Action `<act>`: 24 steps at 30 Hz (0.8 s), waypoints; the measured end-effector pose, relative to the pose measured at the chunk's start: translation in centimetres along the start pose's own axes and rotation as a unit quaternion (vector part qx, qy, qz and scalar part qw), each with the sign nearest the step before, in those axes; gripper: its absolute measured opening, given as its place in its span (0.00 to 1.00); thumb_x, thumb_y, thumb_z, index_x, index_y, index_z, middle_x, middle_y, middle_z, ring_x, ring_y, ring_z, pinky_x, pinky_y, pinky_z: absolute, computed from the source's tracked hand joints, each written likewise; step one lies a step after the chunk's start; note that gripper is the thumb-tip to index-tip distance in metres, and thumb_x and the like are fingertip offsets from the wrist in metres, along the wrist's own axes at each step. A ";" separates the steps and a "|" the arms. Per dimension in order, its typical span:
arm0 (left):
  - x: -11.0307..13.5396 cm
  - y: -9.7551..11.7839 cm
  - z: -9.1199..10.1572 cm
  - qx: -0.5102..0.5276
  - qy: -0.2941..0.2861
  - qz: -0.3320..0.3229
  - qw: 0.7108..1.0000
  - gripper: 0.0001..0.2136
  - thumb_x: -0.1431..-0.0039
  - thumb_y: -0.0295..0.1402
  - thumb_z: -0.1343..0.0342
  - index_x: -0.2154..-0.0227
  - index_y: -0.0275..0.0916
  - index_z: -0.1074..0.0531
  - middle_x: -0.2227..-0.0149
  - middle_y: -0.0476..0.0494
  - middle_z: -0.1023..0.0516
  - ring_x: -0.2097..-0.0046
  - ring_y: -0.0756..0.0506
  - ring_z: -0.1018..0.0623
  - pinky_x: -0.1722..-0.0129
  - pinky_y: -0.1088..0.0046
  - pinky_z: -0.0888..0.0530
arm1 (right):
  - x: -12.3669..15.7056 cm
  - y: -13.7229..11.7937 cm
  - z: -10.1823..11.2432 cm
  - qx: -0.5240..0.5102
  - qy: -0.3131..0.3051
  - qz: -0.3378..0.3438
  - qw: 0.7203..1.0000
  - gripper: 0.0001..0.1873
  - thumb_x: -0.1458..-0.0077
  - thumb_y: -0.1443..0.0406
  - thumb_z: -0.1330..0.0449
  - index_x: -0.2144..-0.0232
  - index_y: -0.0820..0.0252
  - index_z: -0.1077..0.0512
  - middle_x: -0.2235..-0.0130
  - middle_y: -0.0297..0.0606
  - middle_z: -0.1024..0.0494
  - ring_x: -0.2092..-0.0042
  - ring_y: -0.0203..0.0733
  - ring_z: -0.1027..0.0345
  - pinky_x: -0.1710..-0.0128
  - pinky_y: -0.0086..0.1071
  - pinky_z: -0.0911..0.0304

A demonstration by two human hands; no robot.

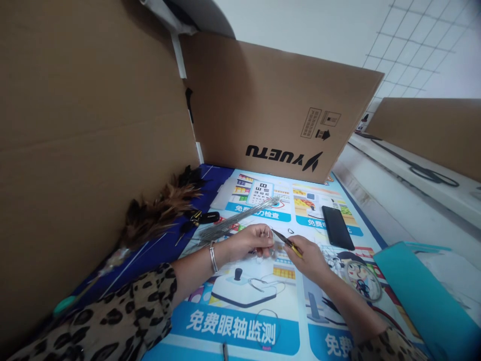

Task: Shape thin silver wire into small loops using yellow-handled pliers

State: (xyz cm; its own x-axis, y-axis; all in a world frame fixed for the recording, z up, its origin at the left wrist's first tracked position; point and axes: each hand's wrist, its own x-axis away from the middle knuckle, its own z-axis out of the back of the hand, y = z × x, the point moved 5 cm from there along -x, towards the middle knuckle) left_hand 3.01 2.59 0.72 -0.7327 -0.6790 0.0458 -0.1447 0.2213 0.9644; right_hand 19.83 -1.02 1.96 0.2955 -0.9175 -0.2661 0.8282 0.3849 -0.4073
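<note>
Wire piece [267,233], short and thin, bent into a small loop; held above the middle of the table [240,331], which is covered by a printed poster. Left hand [250,243]: fingers pinched together on the loop, a silver bangle [213,258] at the wrist. Right hand [310,258]: closed around yellow-handled pliers [287,243], whose dark tip points at the loop and meets it or stops just short; the contact is too small to tell. The two hands sit close together, nearly touching. Handling, as a judgement: very light, springy, easily kinked and prone to slipping from bare fingers; best gripped right beside the bend, so that the free end does not whip or twist. Nearby stock: a bundle of straight wires [240,218] lying just behind the left hand; bent wire loops [263,287] lying flat on the poster below the hands. Further items: brown and black feathers [161,210] heaped at the left against a cardboard divider [75,150]; a small black object [208,217] beside them, kind unclear; a black phone [337,226], face down or dark, to the right of the hands; a teal folder [424,296] at the right edge. A second cardboard panel [278,100] stands across the back.
</note>
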 end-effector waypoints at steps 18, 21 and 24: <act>-0.3 -0.1 1.1 0.092 0.101 -0.038 0.990 0.11 0.47 0.39 0.44 0.72 0.35 0.35 0.73 0.46 0.29 0.76 0.52 0.30 0.79 0.78 0.39 | -0.1 -0.3 0.1 0.016 -0.012 -0.021 1.000 0.10 0.44 0.60 0.49 0.64 0.56 0.32 0.67 0.35 0.27 0.65 0.39 0.33 0.65 0.30 0.41; -0.2 0.1 1.1 0.084 0.115 -0.054 0.988 0.12 0.47 0.40 0.44 0.72 0.35 0.35 0.74 0.47 0.29 0.76 0.53 0.31 0.78 0.79 0.39 | -0.2 -0.3 0.1 0.013 -0.015 -0.023 1.000 0.10 0.44 0.60 0.49 0.64 0.56 0.32 0.67 0.35 0.26 0.65 0.40 0.33 0.65 0.30 0.41; -0.2 0.1 1.1 0.076 0.125 -0.054 0.988 0.13 0.48 0.41 0.43 0.72 0.35 0.35 0.75 0.48 0.30 0.76 0.54 0.31 0.79 0.80 0.40 | -0.2 -0.3 0.1 0.008 -0.010 -0.026 1.000 0.10 0.45 0.60 0.49 0.64 0.56 0.32 0.66 0.36 0.26 0.64 0.40 0.33 0.64 0.31 0.40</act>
State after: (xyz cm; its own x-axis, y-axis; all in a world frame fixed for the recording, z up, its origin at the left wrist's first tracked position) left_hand 2.39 3.52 0.48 -0.5223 -0.8524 0.0262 -0.3256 0.2277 0.9177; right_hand 19.60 -0.92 2.27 0.2606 -0.9381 -0.2280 0.8503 0.3349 -0.4060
